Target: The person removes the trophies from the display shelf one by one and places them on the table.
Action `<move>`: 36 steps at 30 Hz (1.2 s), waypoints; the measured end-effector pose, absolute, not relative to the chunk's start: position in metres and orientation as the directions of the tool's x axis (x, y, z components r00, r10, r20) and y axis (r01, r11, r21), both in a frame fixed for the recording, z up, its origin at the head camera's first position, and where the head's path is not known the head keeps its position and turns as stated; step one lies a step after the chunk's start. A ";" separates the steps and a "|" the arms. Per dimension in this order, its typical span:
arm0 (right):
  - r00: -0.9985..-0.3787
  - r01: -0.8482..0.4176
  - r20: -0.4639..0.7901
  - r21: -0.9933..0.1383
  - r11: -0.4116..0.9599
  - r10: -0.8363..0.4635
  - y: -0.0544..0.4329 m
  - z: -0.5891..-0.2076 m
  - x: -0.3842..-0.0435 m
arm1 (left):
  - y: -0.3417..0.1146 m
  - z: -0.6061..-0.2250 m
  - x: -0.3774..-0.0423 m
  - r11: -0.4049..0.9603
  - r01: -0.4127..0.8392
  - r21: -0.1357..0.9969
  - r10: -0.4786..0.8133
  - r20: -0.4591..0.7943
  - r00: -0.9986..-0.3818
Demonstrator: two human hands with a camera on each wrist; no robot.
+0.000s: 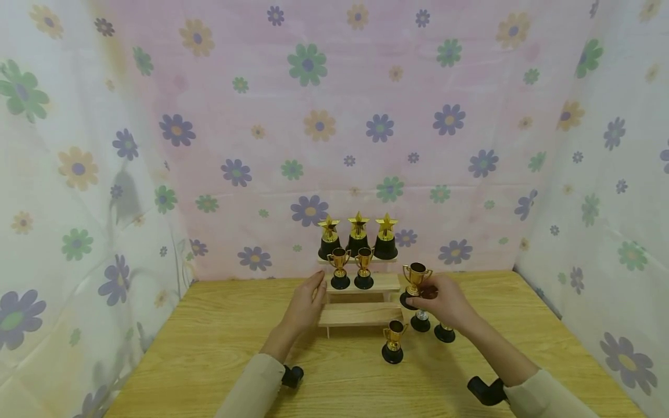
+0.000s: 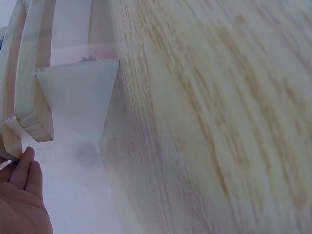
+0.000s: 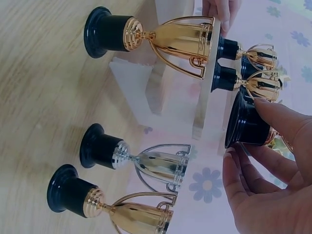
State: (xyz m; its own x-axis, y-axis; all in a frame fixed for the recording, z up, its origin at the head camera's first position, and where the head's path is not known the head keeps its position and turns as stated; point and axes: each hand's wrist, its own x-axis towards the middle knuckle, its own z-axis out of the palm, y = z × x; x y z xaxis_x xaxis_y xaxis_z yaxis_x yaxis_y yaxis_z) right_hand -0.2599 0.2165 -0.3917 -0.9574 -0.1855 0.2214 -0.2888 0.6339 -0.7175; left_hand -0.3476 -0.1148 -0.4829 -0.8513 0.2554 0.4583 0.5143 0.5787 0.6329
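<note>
My right hand (image 1: 444,299) pinches a small gold trophy cup (image 1: 417,273) by its black base, held upright in the air just right of the wooden tiered stand (image 1: 360,314). In the right wrist view, thumb and fingers press the black base (image 3: 247,122) from opposite sides. The left hand (image 1: 305,302) touches the left end of the stand's middle step, its fingers (image 2: 33,178) fairly straight against the board in the left wrist view. Two gold trophy cups (image 1: 340,268) stand side by side on that middle step. Three gold star trophies (image 1: 358,235) line the top step.
A gold cup (image 1: 393,342) stands on the wood-grain table (image 1: 209,348) before the stand's lower step. To the right, under my right hand, are a silver cup (image 3: 161,165) and another gold cup (image 3: 141,214). Flower-print cloth (image 1: 319,162) hangs behind and at both sides.
</note>
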 end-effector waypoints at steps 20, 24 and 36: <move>-0.953 -0.298 0.248 -0.672 0.678 -0.174 0.225 -0.411 -0.244 | -0.115 -0.480 -0.346 0.581 0.500 0.642 0.252 0.442 -0.861; -0.955 -0.292 0.238 -0.671 0.681 -0.175 0.227 -0.415 -0.241 | -0.115 -0.481 -0.346 0.577 0.498 0.647 0.252 0.440 -0.862; -0.970 -0.240 0.196 -0.704 0.668 -0.142 0.229 -0.430 -0.238 | -0.115 -0.483 -0.347 0.573 0.509 0.643 0.253 0.452 -0.856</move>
